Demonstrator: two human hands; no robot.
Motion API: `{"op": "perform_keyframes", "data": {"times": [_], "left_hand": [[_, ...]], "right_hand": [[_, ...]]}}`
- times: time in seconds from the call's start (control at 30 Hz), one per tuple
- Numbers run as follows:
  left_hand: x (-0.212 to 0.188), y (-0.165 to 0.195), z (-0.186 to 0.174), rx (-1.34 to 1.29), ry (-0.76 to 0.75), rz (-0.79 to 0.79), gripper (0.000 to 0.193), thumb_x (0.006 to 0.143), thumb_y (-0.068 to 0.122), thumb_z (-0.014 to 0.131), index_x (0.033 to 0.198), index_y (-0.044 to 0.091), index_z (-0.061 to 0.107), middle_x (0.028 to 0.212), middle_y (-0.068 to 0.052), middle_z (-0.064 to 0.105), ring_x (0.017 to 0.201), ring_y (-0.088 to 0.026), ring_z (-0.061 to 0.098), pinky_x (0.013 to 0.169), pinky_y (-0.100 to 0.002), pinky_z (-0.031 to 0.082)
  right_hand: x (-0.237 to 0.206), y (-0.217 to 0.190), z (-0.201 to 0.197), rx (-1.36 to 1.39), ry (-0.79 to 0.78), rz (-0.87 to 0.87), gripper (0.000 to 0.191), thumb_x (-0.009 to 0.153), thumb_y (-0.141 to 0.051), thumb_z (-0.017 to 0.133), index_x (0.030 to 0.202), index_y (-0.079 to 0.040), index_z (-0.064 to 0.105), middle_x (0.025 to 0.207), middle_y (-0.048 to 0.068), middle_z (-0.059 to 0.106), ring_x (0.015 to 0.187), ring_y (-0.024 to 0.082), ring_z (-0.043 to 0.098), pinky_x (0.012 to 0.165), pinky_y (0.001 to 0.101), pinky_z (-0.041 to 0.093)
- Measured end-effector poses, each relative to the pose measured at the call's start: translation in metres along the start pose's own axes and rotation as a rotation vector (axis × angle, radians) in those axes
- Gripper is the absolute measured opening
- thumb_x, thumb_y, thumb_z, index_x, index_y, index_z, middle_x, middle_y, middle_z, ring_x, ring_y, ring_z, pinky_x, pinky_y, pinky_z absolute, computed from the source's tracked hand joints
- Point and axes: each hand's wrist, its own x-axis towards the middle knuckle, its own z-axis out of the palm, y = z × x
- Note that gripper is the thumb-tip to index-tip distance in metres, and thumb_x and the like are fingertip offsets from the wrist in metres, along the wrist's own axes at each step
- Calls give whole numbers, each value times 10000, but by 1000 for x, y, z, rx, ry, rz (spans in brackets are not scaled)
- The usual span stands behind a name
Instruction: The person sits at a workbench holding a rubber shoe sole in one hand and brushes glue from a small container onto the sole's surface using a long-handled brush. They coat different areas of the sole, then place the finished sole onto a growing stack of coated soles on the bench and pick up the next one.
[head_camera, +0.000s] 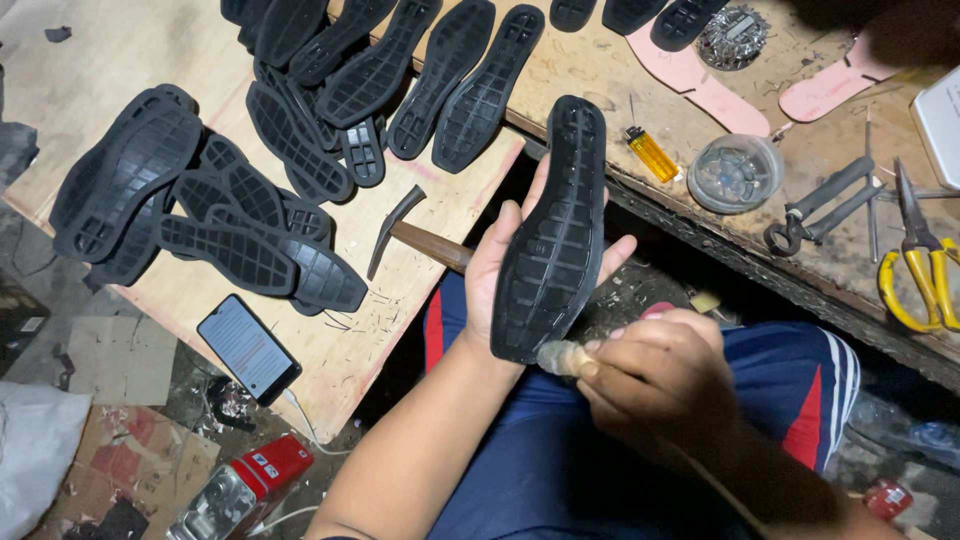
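My left hand (492, 275) holds a black rubber shoe sole (555, 230) upright over my lap, its ribbed inner side facing me. My right hand (655, 375) grips a small brush with a pale, gluey tip (562, 357) that touches the sole's heel end. Below both hands are my blue shorts with red and white stripes (800, 400).
Several black soles (300, 150) lie piled on a wooden board (400, 300). A hammer (400, 232) and a phone (248, 348) rest there too. On the bench at right are a yellow lighter (652, 153), a small clear container (736, 172), pliers (815, 208), yellow-handled scissors (925, 270) and pink insoles (700, 80).
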Motion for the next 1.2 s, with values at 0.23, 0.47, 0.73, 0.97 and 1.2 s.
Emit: {"op": "perform_keyframes", "data": {"times": [0.23, 0.47, 0.73, 0.97, 1.2], "left_hand": [[-9, -3, 8, 86, 22, -28, 719, 1122, 431, 481, 1738, 208, 186, 1668, -82, 375, 1526, -233, 389, 1276, -569, 286], [-22, -5, 5, -1, -54, -165, 746, 1135, 440, 508, 1738, 195, 143, 1644, -96, 403, 1458, -241, 458, 1259, -569, 283], [-15, -11, 8, 108, 51, -119, 812, 1080, 484, 516, 1747, 218, 136, 1649, -85, 394, 1501, -238, 424, 1270, -638, 234], [-21, -9, 13, 90, 72, -136, 759, 1100, 493, 487, 1735, 230, 166, 1652, -96, 377, 1512, -265, 393, 1262, -625, 218], [-32, -10, 13, 162, 98, -223, 762, 1067, 455, 517, 1717, 253, 174, 1667, -70, 356, 1538, -303, 333, 1266, -615, 224]], "right_hand": [[-3, 4, -6, -38, -69, 53, 222, 700, -213, 859, 850, -161, 703, 880, -14, 684, 837, 244, 661, 803, 426, 479], [2, 32, -19, 16, 195, 244, 230, 883, -17, 846, 1041, -45, 681, 1090, 74, 699, 978, 263, 655, 915, 344, 518], [33, -14, -1, 113, 43, -98, 208, 764, -123, 832, 930, -179, 720, 957, -41, 709, 881, 193, 653, 819, 372, 483], [2, 22, -1, 21, 67, 127, 241, 788, -109, 804, 1028, -107, 776, 1018, -14, 727, 928, 219, 650, 873, 414, 466], [36, 23, -12, -29, 123, 143, 222, 782, -117, 838, 971, -89, 726, 992, 42, 715, 951, 277, 662, 879, 431, 450]]}}
